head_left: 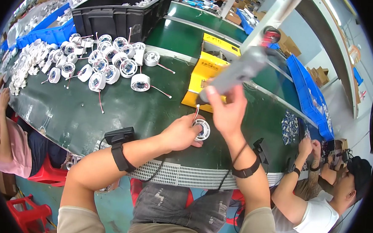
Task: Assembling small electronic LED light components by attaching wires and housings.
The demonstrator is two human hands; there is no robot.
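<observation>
My left hand (180,134) is closed around a round white housing (205,136) with a circuit board inside. Red and white wires (196,112) rise from this housing to a small connector. My right hand (229,112) grips a grey electric screwdriver (237,72), smeared by motion and slanting from upper right down to its dark tip. That tip is just above the wire connector, in front of a yellow box (194,83); whether they touch I cannot tell. Several similar white housings (141,83) with wires lie to the left, many showing their boards.
A pile of small white parts (27,64) lies at far left, near a blue bin (47,34) and a large black crate (115,22). Another blue bin (306,93) stands to the right. Co-workers sit on both sides; one in a white shirt (316,216) handles small parts.
</observation>
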